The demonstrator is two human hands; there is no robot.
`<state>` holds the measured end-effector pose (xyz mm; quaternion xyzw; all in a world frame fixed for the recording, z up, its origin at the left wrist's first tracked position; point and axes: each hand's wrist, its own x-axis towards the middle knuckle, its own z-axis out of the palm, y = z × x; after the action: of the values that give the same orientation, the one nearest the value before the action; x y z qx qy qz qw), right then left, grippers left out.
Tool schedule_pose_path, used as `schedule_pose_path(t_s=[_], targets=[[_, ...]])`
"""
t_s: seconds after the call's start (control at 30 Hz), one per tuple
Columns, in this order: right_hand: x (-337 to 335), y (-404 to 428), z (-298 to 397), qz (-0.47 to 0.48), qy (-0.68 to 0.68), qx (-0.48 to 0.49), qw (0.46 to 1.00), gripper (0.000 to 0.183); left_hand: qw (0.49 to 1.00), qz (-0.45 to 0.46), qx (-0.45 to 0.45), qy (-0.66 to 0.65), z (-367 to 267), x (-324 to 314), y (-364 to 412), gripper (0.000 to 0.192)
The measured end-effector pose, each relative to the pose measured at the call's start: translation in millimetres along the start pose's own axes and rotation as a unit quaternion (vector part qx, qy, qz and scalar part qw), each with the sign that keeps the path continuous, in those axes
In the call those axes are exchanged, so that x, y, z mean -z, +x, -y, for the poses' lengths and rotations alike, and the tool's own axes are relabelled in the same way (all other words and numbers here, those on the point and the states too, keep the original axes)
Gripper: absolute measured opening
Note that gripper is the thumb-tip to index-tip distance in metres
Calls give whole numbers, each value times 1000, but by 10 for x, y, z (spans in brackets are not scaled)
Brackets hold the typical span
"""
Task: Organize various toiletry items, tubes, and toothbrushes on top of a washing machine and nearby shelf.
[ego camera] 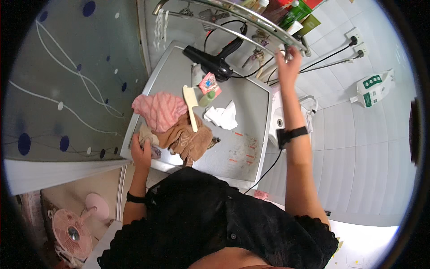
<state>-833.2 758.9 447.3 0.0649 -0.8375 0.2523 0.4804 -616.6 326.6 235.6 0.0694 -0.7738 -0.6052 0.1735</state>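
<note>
My left hand [141,153] is at the left front edge of a grey appliance top [245,111], its fingers closed on a beige cloth [147,135]. Right beside that cloth lie a pink towel [160,109] and a crumpled brown towel [188,141]. A cream comb [190,107] rests across the brown towel. My right hand [289,65] is raised to the right end of a metal rail [228,28] under a glass shelf. Its fingers are around something small that is mostly hidden, so its hold is unclear.
A black hair dryer [215,62] lies at the back, its cord running right. A green-capped bottle [207,98], a pink packet [210,83] and white tissue [221,115] lie near the middle. Plugs [352,41] sit in wall sockets; a washbasin [278,122] is to the right.
</note>
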Motion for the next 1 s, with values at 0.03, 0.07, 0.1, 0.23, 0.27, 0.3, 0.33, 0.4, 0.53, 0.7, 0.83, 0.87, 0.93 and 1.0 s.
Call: schedule_pose_path(t_s=[0.03,0.07,0.1,0.23,0.27,0.3,0.33,0.4,0.53,0.7,0.83,0.87,0.93,1.0], targets=[[119,297,-204,-35,-40,-14,999,59,998,36,-2,53,-96,18,-15,26],[276,583,-438,-44,-93,-30,994,64,998,39,-9,42,-145,-7,-10,26],[364,790,-598,-60,-152,-7,987,69,998,43,-14,47,-175,-30,-4,24],[495,1318,-566,-47,-152,-72,985,80,999,24,-34,32,-153,-45,-13,22],[468,1425,-629,-62,-170,-64,981,86,998,19,-47,49,-170,-43,-26,21],[427,1500,-654,-68,-170,-60,981,86,998,16,-52,45,-190,-40,-21,21],[399,1574,-680,-75,-170,-84,979,89,998,22,-44,46,-199,-36,-17,21],[358,1675,-649,-65,-168,-145,973,96,998,19,-37,45,-178,-41,-23,22],[269,1807,-721,1,-161,-172,972,92,998,9,-44,54,-188,-51,-22,22],[233,1899,-910,-14,-129,-210,969,78,999,19,-34,18,-125,-61,-13,23],[199,1925,-1052,65,64,-276,957,53,999,19,-30,23,-162,-55,-36,23],[182,1894,-1062,50,72,-268,959,51,999,20,-37,28,-137,-38,-48,23],[251,1885,-1173,30,77,-260,962,49,998,25,-47,30,-131,-45,-49,22],[338,1861,-1317,-84,87,-193,974,42,998,22,-59,-1,-132,-71,-39,22]])
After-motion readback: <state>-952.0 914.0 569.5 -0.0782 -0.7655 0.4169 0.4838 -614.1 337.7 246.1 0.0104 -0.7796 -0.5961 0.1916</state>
